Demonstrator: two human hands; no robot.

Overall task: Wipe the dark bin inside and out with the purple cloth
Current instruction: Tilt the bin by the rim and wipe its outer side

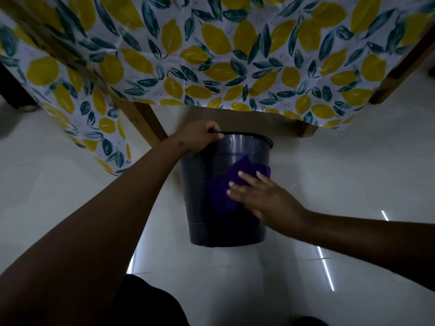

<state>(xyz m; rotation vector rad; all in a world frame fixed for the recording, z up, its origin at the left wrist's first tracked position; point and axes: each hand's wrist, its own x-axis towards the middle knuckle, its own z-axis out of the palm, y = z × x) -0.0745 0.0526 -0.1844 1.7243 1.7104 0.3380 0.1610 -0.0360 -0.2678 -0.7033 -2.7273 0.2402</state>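
On tiled floor, left hand grips dark bin rim, likely to steady it; right hand, fingers straight, presses purple cloth against outer wall.

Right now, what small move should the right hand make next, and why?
Probably slide the right hand and purple cloth down the outside of the dark bin: the cloth lies flat mid-wall, the lower wall is bare, and the left hand grips the rim.

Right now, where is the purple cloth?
In the head view, the purple cloth sits near centre, pressed flat on the outer wall of the dark bin by the right hand, below the rim the left hand grips.
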